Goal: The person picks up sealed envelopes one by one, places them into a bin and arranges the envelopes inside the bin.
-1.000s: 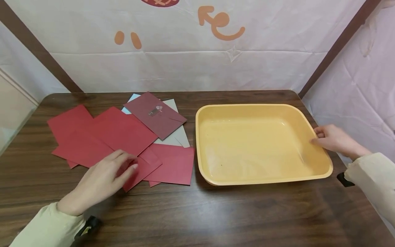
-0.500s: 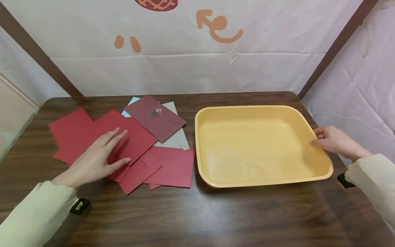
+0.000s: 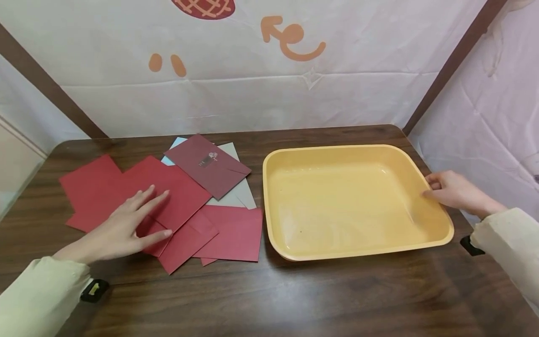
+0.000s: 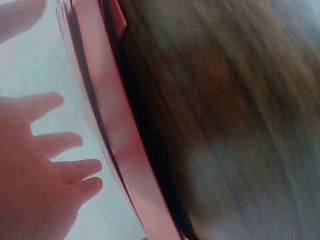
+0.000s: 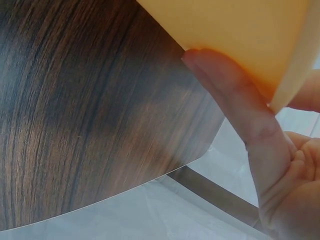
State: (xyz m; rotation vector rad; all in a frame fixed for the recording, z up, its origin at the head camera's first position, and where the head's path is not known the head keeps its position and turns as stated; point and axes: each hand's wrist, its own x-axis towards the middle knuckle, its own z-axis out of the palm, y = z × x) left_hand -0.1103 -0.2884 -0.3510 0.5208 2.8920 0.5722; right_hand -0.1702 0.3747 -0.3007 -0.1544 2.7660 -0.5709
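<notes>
My left hand, fingers spread, is over a pile of overlapping red envelopes. In the left wrist view its fingers stand a little apart from the pile's edge, which shows side-on as layered paper. A maroon envelope with a small printed mark lies behind, on top of a grey envelope and a light blue one. My right hand pinches the right rim of a yellow plastic tray. In the right wrist view one finger lies along the tray's outer wall.
Everything lies on a dark wood-grain table. Right of the envelopes, the tray holds nothing. A white printed cloth hangs behind the table's far edge, and another cloth hangs at the right.
My left hand has moved left and its fingers have spread from a curled pose. One red envelope now shows on top of the front ones it lay under. The right hand stays at the tray.
</notes>
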